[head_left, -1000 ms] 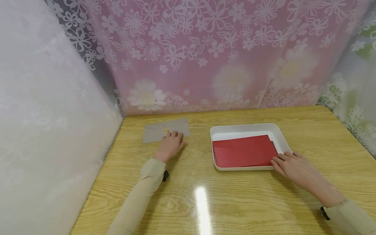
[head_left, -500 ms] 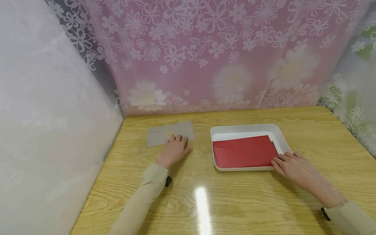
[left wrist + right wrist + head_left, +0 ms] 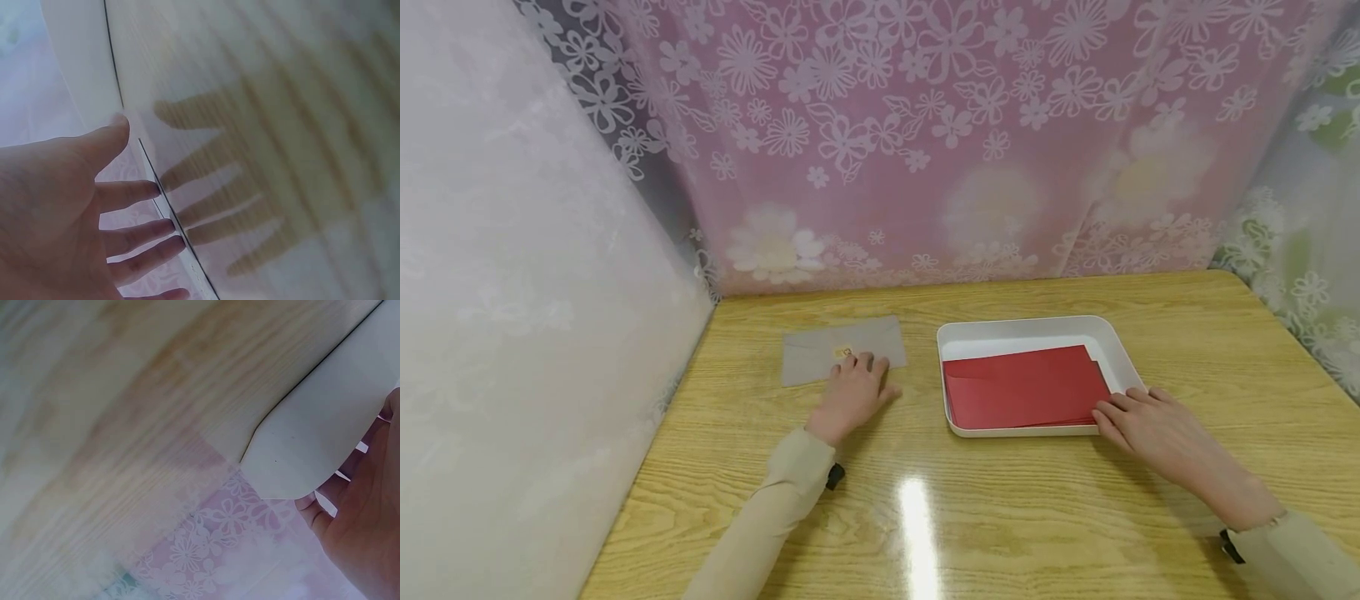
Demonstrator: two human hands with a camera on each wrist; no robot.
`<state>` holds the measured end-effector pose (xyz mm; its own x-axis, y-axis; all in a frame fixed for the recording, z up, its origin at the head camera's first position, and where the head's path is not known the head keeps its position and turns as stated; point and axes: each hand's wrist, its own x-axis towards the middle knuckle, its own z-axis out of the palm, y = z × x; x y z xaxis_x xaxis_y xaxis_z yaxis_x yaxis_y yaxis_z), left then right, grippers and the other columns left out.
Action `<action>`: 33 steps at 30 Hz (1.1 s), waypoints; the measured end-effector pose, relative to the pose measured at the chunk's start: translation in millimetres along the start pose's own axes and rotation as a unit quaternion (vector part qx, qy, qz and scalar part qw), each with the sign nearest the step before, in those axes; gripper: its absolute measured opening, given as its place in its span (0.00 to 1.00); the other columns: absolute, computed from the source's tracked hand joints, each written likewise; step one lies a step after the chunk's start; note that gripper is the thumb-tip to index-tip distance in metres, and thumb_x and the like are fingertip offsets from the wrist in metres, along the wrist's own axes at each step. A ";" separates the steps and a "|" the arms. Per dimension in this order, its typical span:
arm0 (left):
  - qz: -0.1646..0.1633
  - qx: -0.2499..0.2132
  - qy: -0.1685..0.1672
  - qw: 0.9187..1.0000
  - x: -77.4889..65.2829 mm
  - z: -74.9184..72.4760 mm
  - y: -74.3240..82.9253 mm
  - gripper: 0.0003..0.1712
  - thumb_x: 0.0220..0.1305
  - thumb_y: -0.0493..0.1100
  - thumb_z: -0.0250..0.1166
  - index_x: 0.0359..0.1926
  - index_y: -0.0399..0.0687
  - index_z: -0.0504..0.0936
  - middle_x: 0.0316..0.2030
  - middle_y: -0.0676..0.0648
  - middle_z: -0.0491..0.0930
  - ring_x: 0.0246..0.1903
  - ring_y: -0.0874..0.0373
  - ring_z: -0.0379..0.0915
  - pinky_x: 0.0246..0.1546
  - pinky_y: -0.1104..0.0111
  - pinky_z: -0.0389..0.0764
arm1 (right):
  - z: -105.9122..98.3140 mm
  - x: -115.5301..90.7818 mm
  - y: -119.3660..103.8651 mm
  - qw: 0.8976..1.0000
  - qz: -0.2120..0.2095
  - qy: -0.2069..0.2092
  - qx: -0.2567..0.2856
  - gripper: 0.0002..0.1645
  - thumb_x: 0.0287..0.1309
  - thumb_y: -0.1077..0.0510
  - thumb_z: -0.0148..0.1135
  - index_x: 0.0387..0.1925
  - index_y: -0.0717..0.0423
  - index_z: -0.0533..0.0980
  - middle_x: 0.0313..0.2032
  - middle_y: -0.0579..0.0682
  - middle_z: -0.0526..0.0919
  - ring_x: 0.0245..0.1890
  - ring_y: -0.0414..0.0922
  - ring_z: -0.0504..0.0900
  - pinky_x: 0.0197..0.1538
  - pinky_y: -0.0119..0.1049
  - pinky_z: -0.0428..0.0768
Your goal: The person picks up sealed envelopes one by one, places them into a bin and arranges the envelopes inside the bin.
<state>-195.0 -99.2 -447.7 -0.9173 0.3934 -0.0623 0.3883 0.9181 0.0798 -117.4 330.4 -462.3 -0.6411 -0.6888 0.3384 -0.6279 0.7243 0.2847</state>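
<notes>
In the head view, a pale grey envelope point(image 3: 808, 354) with a small gold seal lies flat on the table at left. My left hand point(image 3: 852, 396) rests its fingertips on the envelope's near side; in the left wrist view the fingers point(image 3: 134, 195) are spread and nearly straight, touching the envelope's edge. At right stands a white tray point(image 3: 1022, 332) with a stack of red envelopes point(image 3: 1022, 387) inside. My right hand point(image 3: 1157, 433) holds the tray's near right corner, its fingers hooked over the rim. The right wrist view shows this hand point(image 3: 362, 487) against the tray's outer wall.
The wood-grain table point(image 3: 880, 517) reflects a bright light strip near its front. A pink floral curtain point(image 3: 925, 167) hangs behind the back edge, and a white sheet point(image 3: 535, 292) runs along the left side. A darker edge point(image 3: 1099, 371) shows beside the red stack.
My left hand has slid the grey envelope to the right and nearer to me across the table. The right hand, tray and red envelopes have stayed in place.
</notes>
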 end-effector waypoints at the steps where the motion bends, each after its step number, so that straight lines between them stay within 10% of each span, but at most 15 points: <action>1: 0.000 -0.002 -0.002 1.000 -1.2 -0.5 1.3 0.35 0.75 0.62 0.54 0.73 0.47 0.68 0.68 0.36 0.68 0.67 0.37 0.64 0.63 0.42 0.68 | -0.2 0.2 -0.1 1.000 0.001 -0.003 0.000 0.55 0.76 0.44 0.03 0.40 0.59 0.83 0.37 0.53 0.84 0.37 0.55 0.80 0.37 0.51 0.80; 33: 0.025 0.058 0.021 0.998 -33.7 4.7 43.3 0.37 0.73 0.66 0.54 0.69 0.46 0.71 0.59 0.38 0.74 0.59 0.42 0.71 0.60 0.48 0.74 | -0.8 -0.6 1.5 1.000 -0.028 0.007 -0.013 0.53 0.77 0.48 0.04 0.41 0.60 0.83 0.38 0.53 0.84 0.37 0.55 0.80 0.37 0.51 0.80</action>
<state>-146.9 -72.5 -446.7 -0.8981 0.4394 -0.0192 0.4398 0.8974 -0.0339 -117.6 332.0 -461.3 -0.5994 -0.7279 0.3330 -0.6509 0.6853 0.3266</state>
